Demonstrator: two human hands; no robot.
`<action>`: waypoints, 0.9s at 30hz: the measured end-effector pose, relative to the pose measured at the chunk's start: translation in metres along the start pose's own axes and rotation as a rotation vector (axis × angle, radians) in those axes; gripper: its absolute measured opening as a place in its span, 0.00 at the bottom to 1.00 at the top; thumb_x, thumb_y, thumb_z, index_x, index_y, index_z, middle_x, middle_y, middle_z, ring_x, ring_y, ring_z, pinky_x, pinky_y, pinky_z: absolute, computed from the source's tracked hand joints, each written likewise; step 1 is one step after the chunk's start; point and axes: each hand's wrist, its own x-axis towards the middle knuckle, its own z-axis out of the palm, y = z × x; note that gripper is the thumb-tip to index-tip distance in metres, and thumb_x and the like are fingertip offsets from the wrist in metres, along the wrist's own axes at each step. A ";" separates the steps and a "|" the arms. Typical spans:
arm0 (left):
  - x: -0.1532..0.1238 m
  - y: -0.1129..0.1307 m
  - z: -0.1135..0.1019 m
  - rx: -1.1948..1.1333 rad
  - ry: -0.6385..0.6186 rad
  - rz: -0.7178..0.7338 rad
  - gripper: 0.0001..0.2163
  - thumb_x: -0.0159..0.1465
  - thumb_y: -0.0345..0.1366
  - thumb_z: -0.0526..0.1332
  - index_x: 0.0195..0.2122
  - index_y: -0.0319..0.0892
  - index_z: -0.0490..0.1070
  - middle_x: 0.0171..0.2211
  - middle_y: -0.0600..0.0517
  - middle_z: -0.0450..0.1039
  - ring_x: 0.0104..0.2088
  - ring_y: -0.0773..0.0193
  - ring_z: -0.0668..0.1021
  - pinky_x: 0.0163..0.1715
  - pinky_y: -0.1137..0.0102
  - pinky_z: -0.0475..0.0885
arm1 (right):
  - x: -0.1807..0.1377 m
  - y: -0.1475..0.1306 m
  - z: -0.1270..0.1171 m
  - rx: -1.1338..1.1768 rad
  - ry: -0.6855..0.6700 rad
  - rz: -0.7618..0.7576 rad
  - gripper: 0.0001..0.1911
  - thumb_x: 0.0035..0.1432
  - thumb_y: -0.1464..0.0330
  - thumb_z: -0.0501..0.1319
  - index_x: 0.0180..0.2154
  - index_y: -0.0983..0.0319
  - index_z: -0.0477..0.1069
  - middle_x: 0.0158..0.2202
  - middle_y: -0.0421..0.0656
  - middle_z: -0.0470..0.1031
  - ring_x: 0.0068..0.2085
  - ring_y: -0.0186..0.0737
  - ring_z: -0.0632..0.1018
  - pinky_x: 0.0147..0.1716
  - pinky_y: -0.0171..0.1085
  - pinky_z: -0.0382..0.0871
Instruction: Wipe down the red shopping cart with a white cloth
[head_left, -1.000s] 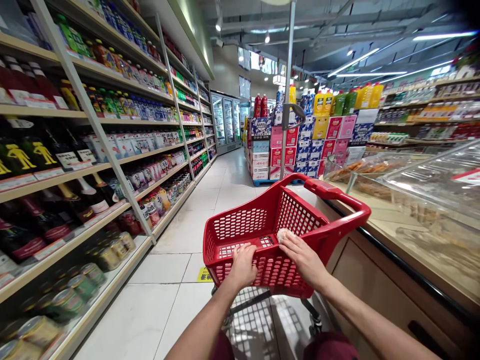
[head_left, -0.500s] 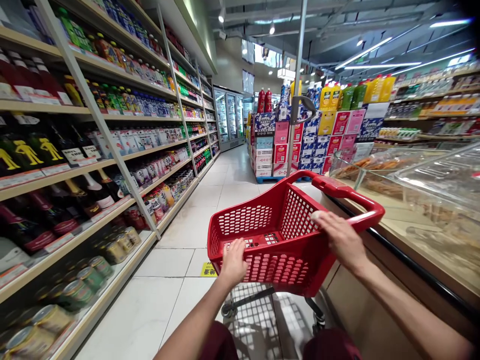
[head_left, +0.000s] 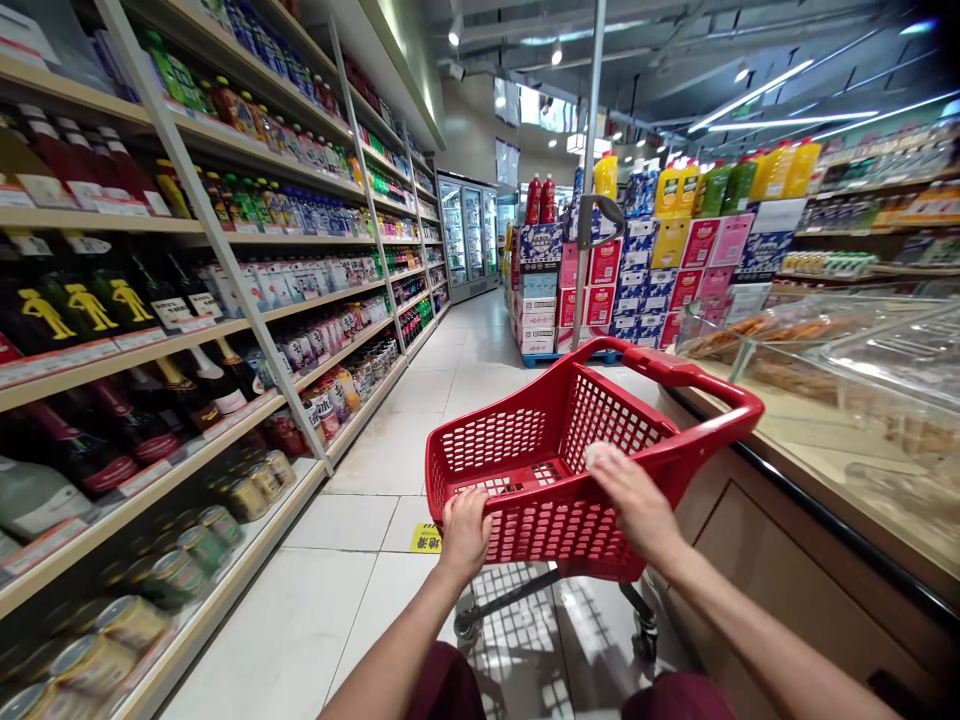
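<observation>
A red plastic shopping cart (head_left: 540, 535) stands sideways in front of me, its basket perforated and its handle at the right. My left hand (head_left: 465, 530) is closed over the near rim at the basket's left end, fingers curled to the inside. Farther right along that rim is my right hand (head_left: 634, 505), fingers bent and pressing a small white wad (head_left: 600, 456), like a cloth or tissue. Its fingertips reach over the basket's inside; whether they touch the plastic is unclear. Through the holes the basket shows no goods inside.
Shelves of bottles and cans (head_left: 247, 285) line the left side. At right is a display counter (head_left: 832, 390) with clear covers and baked food. Ahead stand a metal pole (head_left: 592, 110), stacked drink cartons (head_left: 600, 290) and glass-door fridges (head_left: 469, 230). A yellow floor sticker (head_left: 426, 538) lies beyond the cart.
My right hand has moved left along the near rim, away from the handle end, with the white wad. My left hand stays on the rim. The view has shifted slightly.
</observation>
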 end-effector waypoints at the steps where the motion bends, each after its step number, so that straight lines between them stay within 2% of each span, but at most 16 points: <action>1: 0.001 0.001 -0.001 -0.013 -0.020 0.017 0.17 0.57 0.28 0.50 0.48 0.43 0.63 0.51 0.49 0.65 0.54 0.60 0.63 0.54 0.58 0.54 | 0.001 -0.005 0.004 0.036 -0.036 -0.042 0.27 0.49 0.82 0.44 0.49 0.60 0.67 0.50 0.43 0.69 0.57 0.38 0.62 0.54 0.44 0.60; 3: 0.004 0.005 -0.004 -0.036 -0.072 0.032 0.17 0.58 0.29 0.50 0.49 0.43 0.63 0.51 0.49 0.65 0.53 0.61 0.64 0.53 0.61 0.57 | 0.006 -0.008 0.010 0.061 -0.069 -0.034 0.28 0.50 0.82 0.44 0.49 0.60 0.66 0.51 0.43 0.68 0.56 0.38 0.63 0.53 0.43 0.61; 7: 0.009 0.012 -0.003 -0.041 -0.103 -0.023 0.16 0.60 0.30 0.48 0.49 0.43 0.63 0.51 0.49 0.66 0.52 0.60 0.65 0.53 0.60 0.57 | 0.012 -0.009 0.017 0.014 0.001 0.157 0.29 0.46 0.83 0.44 0.49 0.64 0.67 0.51 0.47 0.68 0.55 0.41 0.65 0.53 0.46 0.61; 9: 0.010 0.018 0.000 -0.038 -0.096 -0.042 0.17 0.60 0.30 0.47 0.50 0.43 0.63 0.52 0.49 0.65 0.53 0.60 0.65 0.53 0.58 0.55 | 0.013 -0.026 0.024 0.077 -0.011 0.091 0.29 0.46 0.83 0.44 0.47 0.63 0.68 0.50 0.46 0.69 0.54 0.40 0.65 0.52 0.44 0.62; 11: 0.010 0.024 0.003 -0.040 -0.104 -0.044 0.18 0.59 0.29 0.47 0.50 0.42 0.62 0.52 0.48 0.64 0.54 0.60 0.64 0.54 0.59 0.55 | 0.015 -0.048 0.031 0.178 -0.062 -0.052 0.28 0.47 0.82 0.45 0.47 0.60 0.69 0.49 0.44 0.70 0.54 0.38 0.66 0.51 0.42 0.64; 13: 0.008 0.031 0.005 -0.043 -0.118 -0.041 0.20 0.58 0.27 0.48 0.52 0.41 0.61 0.53 0.47 0.63 0.55 0.60 0.62 0.55 0.60 0.54 | 0.019 -0.059 0.035 0.230 -0.096 -0.097 0.27 0.49 0.81 0.45 0.48 0.59 0.68 0.49 0.43 0.70 0.53 0.38 0.67 0.50 0.43 0.64; 17: -0.003 0.032 0.001 -0.036 -0.195 0.017 0.25 0.56 0.27 0.48 0.57 0.36 0.54 0.59 0.45 0.54 0.59 0.60 0.56 0.57 0.61 0.51 | 0.022 -0.031 0.035 0.160 -0.080 0.077 0.26 0.49 0.81 0.45 0.47 0.62 0.68 0.48 0.47 0.71 0.53 0.41 0.67 0.51 0.46 0.63; 20: -0.013 0.021 -0.005 0.017 -0.189 -0.035 0.24 0.58 0.32 0.48 0.57 0.35 0.52 0.60 0.44 0.51 0.60 0.57 0.53 0.58 0.57 0.47 | 0.015 -0.015 0.038 0.135 -0.066 0.111 0.28 0.46 0.83 0.45 0.47 0.63 0.68 0.49 0.46 0.70 0.55 0.41 0.64 0.53 0.46 0.61; 22: -0.017 0.014 -0.004 0.063 -0.175 -0.073 0.22 0.60 0.34 0.48 0.56 0.35 0.55 0.59 0.44 0.53 0.60 0.56 0.53 0.58 0.54 0.44 | 0.009 -0.026 0.042 0.133 -0.052 0.156 0.29 0.45 0.83 0.45 0.47 0.63 0.68 0.49 0.47 0.70 0.56 0.41 0.63 0.53 0.46 0.61; 24: -0.021 0.014 -0.001 0.084 -0.188 -0.058 0.22 0.59 0.35 0.48 0.54 0.35 0.56 0.59 0.44 0.54 0.60 0.56 0.52 0.59 0.54 0.43 | 0.006 -0.052 0.044 0.159 -0.058 0.176 0.28 0.45 0.84 0.45 0.46 0.64 0.70 0.48 0.47 0.70 0.54 0.41 0.65 0.53 0.45 0.61; 27: -0.027 0.023 0.006 0.077 -0.225 -0.017 0.24 0.56 0.34 0.51 0.55 0.35 0.55 0.59 0.45 0.54 0.61 0.56 0.49 0.59 0.54 0.40 | 0.003 -0.086 0.040 0.269 -0.112 0.048 0.27 0.46 0.83 0.46 0.46 0.62 0.70 0.47 0.45 0.71 0.53 0.39 0.67 0.52 0.43 0.61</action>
